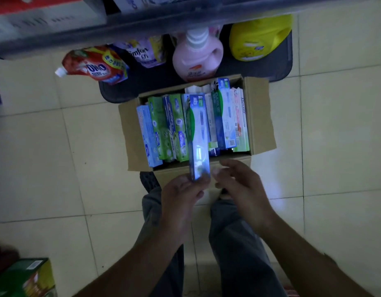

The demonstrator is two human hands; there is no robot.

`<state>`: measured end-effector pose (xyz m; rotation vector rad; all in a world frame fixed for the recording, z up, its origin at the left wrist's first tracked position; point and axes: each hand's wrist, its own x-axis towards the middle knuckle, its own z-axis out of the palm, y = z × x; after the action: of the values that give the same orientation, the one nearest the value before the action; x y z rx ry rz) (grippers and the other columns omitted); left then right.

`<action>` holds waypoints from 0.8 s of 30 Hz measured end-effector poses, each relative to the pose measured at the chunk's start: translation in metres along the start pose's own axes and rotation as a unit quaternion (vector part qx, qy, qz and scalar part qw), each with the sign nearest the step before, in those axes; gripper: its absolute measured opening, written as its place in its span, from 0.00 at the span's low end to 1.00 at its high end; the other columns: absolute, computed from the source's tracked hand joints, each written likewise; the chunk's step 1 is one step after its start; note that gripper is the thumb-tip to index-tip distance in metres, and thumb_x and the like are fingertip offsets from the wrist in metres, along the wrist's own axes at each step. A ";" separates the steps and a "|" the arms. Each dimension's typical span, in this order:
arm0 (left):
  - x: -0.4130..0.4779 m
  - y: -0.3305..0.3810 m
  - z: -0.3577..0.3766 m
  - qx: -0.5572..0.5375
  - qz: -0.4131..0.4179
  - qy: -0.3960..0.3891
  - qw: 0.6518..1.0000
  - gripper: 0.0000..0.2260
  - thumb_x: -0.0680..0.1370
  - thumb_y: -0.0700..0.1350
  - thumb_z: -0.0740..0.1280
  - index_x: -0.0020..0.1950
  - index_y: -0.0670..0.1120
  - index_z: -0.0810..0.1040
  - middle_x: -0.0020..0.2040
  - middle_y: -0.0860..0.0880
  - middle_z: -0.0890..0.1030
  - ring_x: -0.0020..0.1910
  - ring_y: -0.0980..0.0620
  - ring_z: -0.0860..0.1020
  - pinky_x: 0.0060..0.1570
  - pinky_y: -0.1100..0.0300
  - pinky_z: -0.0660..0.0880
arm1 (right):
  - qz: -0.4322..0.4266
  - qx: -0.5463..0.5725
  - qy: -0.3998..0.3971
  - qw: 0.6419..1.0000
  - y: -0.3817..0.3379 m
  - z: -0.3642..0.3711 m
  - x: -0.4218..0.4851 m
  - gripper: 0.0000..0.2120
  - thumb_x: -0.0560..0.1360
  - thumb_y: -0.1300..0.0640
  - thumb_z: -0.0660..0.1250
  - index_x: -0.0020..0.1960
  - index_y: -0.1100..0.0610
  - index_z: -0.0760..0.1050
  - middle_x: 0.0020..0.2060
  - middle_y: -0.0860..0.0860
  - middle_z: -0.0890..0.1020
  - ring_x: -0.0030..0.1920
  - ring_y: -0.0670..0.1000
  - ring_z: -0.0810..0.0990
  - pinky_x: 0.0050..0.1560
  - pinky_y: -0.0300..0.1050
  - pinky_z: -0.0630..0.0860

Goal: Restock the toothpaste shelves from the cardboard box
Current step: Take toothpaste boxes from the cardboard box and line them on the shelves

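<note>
An open cardboard box (260, 116) sits on the tiled floor, packed with several toothpaste cartons in blue, green and white (164, 127). My left hand (181, 196) grips the near end of one blue and white toothpaste carton (198, 133), which is lifted lengthwise above the box. Just to the right of that carton's end is my right hand (241, 187), fingers spread and holding nothing. The shelves above are only a blurred dark edge (142, 24) at the top.
A low dark shelf base (279, 61) behind the box holds a red refill pouch (93, 65), a purple pouch (144, 52), a pink bottle (198, 54) and a yellow bottle (258, 37). My legs stand right behind the box. Green cartons (24, 277) lie bottom left.
</note>
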<state>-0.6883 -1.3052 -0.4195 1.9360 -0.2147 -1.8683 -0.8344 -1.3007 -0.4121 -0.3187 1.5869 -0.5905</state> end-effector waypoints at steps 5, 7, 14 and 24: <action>-0.014 -0.014 0.000 0.113 0.076 -0.020 0.990 0.13 0.65 0.38 0.77 0.50 0.40 0.85 0.44 0.41 0.87 0.48 0.41 0.86 0.52 0.43 0.83 | -0.015 -0.012 0.041 0.999 0.001 0.020 -0.008 0.15 0.66 0.58 0.82 0.50 0.54 0.82 0.43 0.51 0.87 0.45 0.53 0.86 0.48 0.59 0.84; -0.007 -0.011 -0.003 0.179 0.074 -0.096 0.976 0.18 0.63 0.36 0.82 0.49 0.50 0.85 0.45 0.47 0.87 0.48 0.47 0.86 0.49 0.52 0.83 | -0.006 -0.005 0.079 0.997 0.004 0.009 -0.010 0.17 0.60 0.58 0.80 0.48 0.56 0.82 0.42 0.53 0.87 0.44 0.55 0.86 0.47 0.60 0.83; 0.078 0.075 0.021 0.425 0.270 -0.079 0.860 0.15 0.71 0.37 0.75 0.52 0.52 0.80 0.48 0.53 0.83 0.43 0.51 0.82 0.44 0.53 0.79 | -0.025 0.071 0.150 0.986 0.018 -0.062 -0.006 0.14 0.65 0.66 0.73 0.49 0.57 0.82 0.43 0.54 0.87 0.41 0.56 0.84 0.40 0.52 0.80; 0.185 0.183 0.124 0.803 0.440 -0.163 0.367 0.39 0.72 0.32 0.67 0.81 0.56 0.63 0.81 0.50 0.61 0.69 0.38 0.71 0.54 0.42 0.76 | 0.010 0.010 0.174 0.985 0.060 -0.110 -0.009 0.16 0.70 0.72 0.71 0.49 0.52 0.82 0.42 0.47 0.88 0.39 0.50 0.86 0.35 0.44 0.80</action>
<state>-0.7618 -1.5680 -0.5116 1.0424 -3.2996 -0.7330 -0.9328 -1.2271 -0.4357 -0.1908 1.9167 -0.6730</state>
